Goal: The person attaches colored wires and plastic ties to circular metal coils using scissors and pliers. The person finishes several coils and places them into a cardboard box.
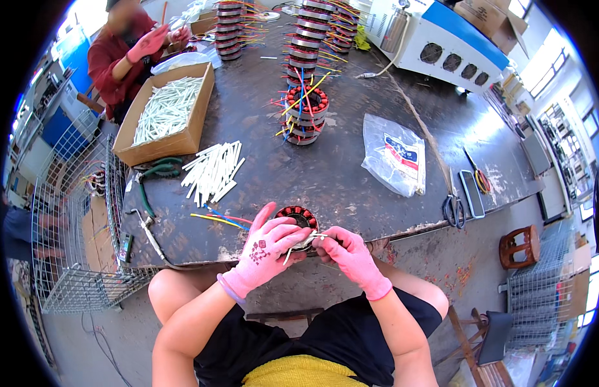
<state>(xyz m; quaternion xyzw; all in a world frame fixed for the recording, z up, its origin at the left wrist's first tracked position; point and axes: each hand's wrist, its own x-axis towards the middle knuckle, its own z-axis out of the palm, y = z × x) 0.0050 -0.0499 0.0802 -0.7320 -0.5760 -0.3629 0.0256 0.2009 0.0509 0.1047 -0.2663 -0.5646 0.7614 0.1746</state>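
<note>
A motor stator (pixel 297 215) with red coils lies at the near edge of the table, blue, red and yellow wires trailing to its left. My left hand (pixel 267 245), in a pink glove, is closed over the stator's near side. In a matching glove, my right hand (pixel 348 253) pinches a thin white sleeve (pixel 317 236) beside the stator. Another short white sleeve (pixel 287 257) sticks out below my left fingers. What lies under the left palm is hidden. Farther off is a loose pile of white sleeves (pixel 214 171).
Stacked stators (pixel 304 122) stand mid-table. A cardboard box (pixel 195 122) of white sleeves, green-handled pliers (pixel 160 169) and a torch-like tool (pixel 148 235) are at left. Right are a plastic bag (pixel 393 155), scissors (pixel 453 209), a phone (pixel 471 193) and a white-blue machine (pixel 441 48). Another gloved person sits far left.
</note>
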